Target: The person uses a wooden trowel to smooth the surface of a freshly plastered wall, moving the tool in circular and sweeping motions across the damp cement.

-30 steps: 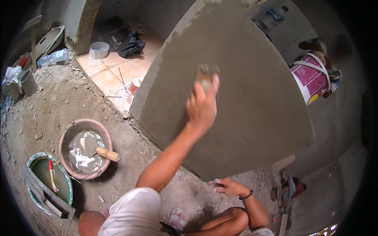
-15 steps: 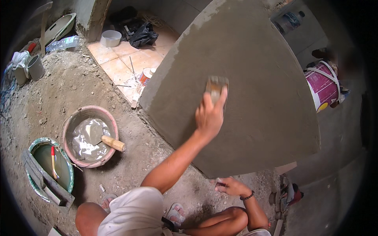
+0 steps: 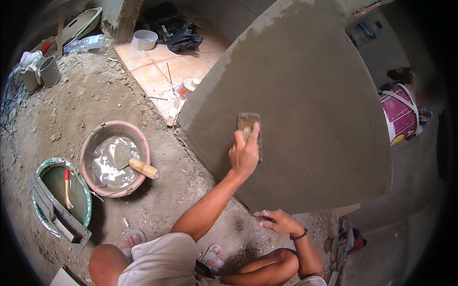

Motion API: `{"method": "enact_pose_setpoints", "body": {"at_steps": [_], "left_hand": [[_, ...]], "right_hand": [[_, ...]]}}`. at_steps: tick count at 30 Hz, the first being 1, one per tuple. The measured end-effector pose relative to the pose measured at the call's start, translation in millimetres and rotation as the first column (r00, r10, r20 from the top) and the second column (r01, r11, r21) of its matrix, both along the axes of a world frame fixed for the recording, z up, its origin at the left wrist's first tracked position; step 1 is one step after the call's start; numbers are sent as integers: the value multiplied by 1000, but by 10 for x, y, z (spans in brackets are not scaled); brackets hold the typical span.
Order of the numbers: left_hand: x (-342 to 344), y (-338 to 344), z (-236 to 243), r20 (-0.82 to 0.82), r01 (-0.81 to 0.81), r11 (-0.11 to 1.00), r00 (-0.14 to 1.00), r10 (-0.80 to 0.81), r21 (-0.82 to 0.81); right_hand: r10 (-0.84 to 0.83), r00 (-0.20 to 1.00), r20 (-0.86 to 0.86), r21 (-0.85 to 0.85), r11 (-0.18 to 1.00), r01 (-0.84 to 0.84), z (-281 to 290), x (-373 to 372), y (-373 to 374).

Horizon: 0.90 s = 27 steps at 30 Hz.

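My left hand (image 3: 244,156) is closed around the handle of a small rectangular plastering float (image 3: 249,119). The float lies against the wet grey mortar on the wall panel (image 3: 305,109), left of the panel's middle. Below the panel's lower edge, my right hand (image 3: 281,222), with a dark beaded bracelet at the wrist, has its fingers stretched to the left and holds nothing visible. Its fingertips are close to that edge; whether they touch it I cannot tell.
A pink-rimmed bucket (image 3: 143,139) of wet mortar holds a wooden-handled trowel (image 3: 144,168). Beside it, a green-rimmed basin (image 3: 88,202) contains water and a red-handled brush (image 3: 67,186), with a long float (image 3: 52,209) across its rim. A purple pail (image 3: 400,114) stands right of the panel.
My left hand and the float have moved down and slightly left over the mortar. My right hand stays near the lower edge. The whole view has shifted slightly.
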<state>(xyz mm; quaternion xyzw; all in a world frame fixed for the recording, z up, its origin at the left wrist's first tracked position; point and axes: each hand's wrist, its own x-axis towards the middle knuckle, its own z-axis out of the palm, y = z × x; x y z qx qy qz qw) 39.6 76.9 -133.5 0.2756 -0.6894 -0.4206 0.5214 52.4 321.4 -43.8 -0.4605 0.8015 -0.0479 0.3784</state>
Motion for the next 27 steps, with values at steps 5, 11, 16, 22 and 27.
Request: {"method": "enact_pose_setpoints", "body": {"at_steps": [5,11,16,22,27], "left_hand": [[-23,-610,90,-142,-151,972,974,178,181],[-13,-231,996,-41,-41,994,998,37,-101],[4,-201,438,-82,50,993,996,-41,111],[101,-992,1655,-151,-16,999,988,23,48],[-3,-331,1307,-121,-33,973,993,5,-230]], "right_hand": [[-5,996,93,-95,995,14,34,133,-180],[15,995,100,57,998,-20,-37,24,105],[-103,994,40,-57,993,105,-2,-56,74],[-89,986,144,62,995,81,-16,49,352],[-59,995,76,16,998,58,-103,-144,164]]}}
